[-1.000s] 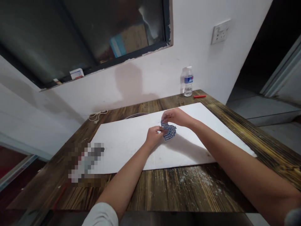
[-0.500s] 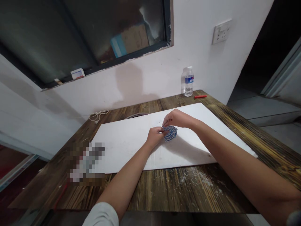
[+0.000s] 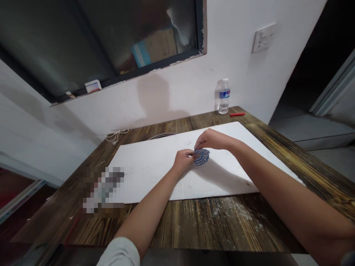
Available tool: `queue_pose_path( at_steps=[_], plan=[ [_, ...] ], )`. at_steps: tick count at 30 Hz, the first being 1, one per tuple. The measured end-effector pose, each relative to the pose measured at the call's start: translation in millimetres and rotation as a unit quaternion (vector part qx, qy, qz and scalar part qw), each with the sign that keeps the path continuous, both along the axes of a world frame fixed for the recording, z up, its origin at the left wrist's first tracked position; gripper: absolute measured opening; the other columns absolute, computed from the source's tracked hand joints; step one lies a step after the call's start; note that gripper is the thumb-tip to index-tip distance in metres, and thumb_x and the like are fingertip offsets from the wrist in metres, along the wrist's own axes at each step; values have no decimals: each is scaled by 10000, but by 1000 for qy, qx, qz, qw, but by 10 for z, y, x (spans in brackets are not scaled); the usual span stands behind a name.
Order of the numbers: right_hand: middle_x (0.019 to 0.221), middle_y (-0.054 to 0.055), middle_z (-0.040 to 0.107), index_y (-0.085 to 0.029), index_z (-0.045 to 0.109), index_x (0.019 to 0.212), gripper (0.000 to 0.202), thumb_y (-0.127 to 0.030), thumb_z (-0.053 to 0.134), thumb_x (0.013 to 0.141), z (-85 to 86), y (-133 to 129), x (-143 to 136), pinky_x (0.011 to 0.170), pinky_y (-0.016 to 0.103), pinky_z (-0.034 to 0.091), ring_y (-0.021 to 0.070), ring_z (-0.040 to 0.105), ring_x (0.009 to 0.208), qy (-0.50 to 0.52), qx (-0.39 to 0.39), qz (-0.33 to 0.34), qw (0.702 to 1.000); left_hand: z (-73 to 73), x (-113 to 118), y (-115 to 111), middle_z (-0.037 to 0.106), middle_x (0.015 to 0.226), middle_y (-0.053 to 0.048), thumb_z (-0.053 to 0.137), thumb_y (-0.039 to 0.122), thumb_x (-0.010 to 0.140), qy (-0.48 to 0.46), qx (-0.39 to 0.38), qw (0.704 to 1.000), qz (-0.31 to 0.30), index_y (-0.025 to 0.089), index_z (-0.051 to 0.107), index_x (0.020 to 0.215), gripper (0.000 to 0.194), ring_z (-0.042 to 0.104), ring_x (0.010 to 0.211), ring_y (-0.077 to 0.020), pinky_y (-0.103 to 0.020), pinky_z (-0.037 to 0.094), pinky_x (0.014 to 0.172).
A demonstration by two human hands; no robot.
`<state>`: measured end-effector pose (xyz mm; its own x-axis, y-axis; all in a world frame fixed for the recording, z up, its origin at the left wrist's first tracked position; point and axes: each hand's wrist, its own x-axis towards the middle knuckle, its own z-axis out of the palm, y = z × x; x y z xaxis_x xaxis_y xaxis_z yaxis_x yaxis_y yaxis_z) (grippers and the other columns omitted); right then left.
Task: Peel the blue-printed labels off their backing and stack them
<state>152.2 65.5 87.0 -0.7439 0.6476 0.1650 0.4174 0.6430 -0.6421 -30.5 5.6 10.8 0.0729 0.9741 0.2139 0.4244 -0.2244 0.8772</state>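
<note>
A small flat cutout with a blue-and-grey openwork pattern is held just above a white board. My left hand pinches its left side, with the thumb over the front face. From above, my right hand is closed at the cutout's upper left edge, its thumb and fingertips pressed together there. Fine details of the pattern and the exact contact of the right fingertips are too small to make out. Both forearms reach in over the board, and a shadow falls on it to the right.
The board lies on a dark wooden table with white crumbs near its front edge. At the back stand a water bottle and a red pen-like stick. A pale cord lies back left; a blurred-out item is front left.
My right fingertips have shifted very slightly to the right along the cutout's upper edge. The left hand keeps its pinch, and the view has moved a little.
</note>
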Motion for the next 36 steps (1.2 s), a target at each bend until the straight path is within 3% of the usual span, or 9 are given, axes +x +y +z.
queue_pose_path(
  at_steps=[17, 21, 27, 30, 36],
  plan=[
    [688, -36, 740, -268, 784, 763, 211, -124, 642, 704, -13, -29, -21, 582, 230, 459, 149, 667, 643, -20, 46, 15, 999, -51, -6, 26, 664, 611, -27, 687, 439, 705, 42, 17, 999, -6, 142, 719, 639, 306, 577, 629, -171, -266, 410, 596],
    [677, -27, 730, -257, 778, 791, 149, -177, 678, 714, -17, -33, -49, 578, 234, 447, 146, 653, 634, -21, 40, 17, 999, -86, -4, 34, 679, 623, -36, 695, 411, 699, 32, -3, 999, 4, 137, 730, 670, 277, 574, 610, -170, -265, 403, 570],
    [837, 3, 748, -244, 746, 852, 124, -280, 643, 793, -32, -7, -51, 673, 258, 471, 165, 665, 782, 33, 8, 9, 999, -92, -9, 44, 660, 596, -27, 691, 393, 689, 21, -8, 1000, 16, 135, 711, 639, 263, 552, 576, -156, -268, 405, 567],
    [781, 17, 723, -210, 712, 865, 205, -341, 736, 710, -51, -11, -53, 617, 254, 457, 164, 642, 712, 36, 22, 4, 999, -103, -14, 50, 640, 581, 1, 681, 412, 696, 19, -15, 999, 28, 138, 708, 648, 279, 542, 569, -145, -258, 400, 563],
    [702, 4, 687, -202, 690, 747, 70, -197, 705, 679, -65, -69, -120, 584, 236, 423, 147, 613, 659, 4, 82, -18, 996, -114, -11, 53, 667, 620, -11, 709, 402, 670, -10, -39, 999, 32, 135, 716, 669, 267, 568, 587, -155, -255, 411, 568]
  ],
)
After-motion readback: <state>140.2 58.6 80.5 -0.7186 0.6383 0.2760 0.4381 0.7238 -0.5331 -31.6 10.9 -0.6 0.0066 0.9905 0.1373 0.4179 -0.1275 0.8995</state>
